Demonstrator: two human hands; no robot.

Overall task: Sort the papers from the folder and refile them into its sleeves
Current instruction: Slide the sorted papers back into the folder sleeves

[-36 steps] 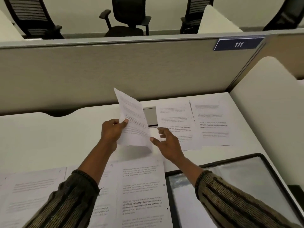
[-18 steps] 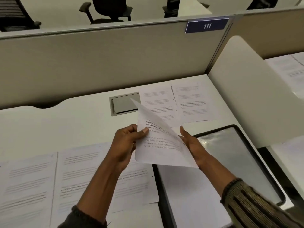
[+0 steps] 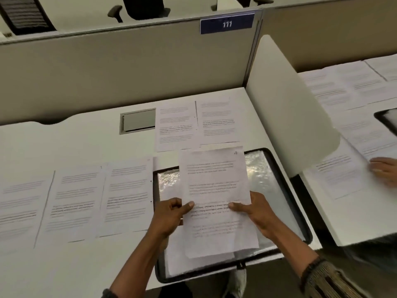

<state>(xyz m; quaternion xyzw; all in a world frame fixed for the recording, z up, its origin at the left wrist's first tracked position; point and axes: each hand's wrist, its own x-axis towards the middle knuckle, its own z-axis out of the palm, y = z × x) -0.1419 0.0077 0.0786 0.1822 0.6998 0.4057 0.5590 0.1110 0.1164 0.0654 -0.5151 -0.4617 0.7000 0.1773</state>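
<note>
Both hands hold one printed sheet (image 3: 217,186), marked 4 at its top right corner, flat above the open black folder (image 3: 285,190). My left hand (image 3: 171,214) pinches the sheet's left edge with the thumb on top. My right hand (image 3: 253,211) grips its right edge, thumb on the print. The folder's clear plastic sleeve (image 3: 257,166) shines beneath the sheet, and more white paper (image 3: 178,261) lies in the folder's lower part. Three printed sheets (image 3: 79,201) lie in a row left of the folder. Two more sheets (image 3: 197,123) lie behind it.
A grey cable hatch (image 3: 138,120) is set in the desk at the back. A beige partition (image 3: 129,67) with a blue 111 sign (image 3: 227,23) closes the rear. A white divider (image 3: 287,100) stands right; beyond it another person's hand (image 3: 384,173) rests on papers.
The sheet has come down from a raised, tilted hold to lie flat over the folder, with my hands now lower on its edges. The view has swung right and down.
</note>
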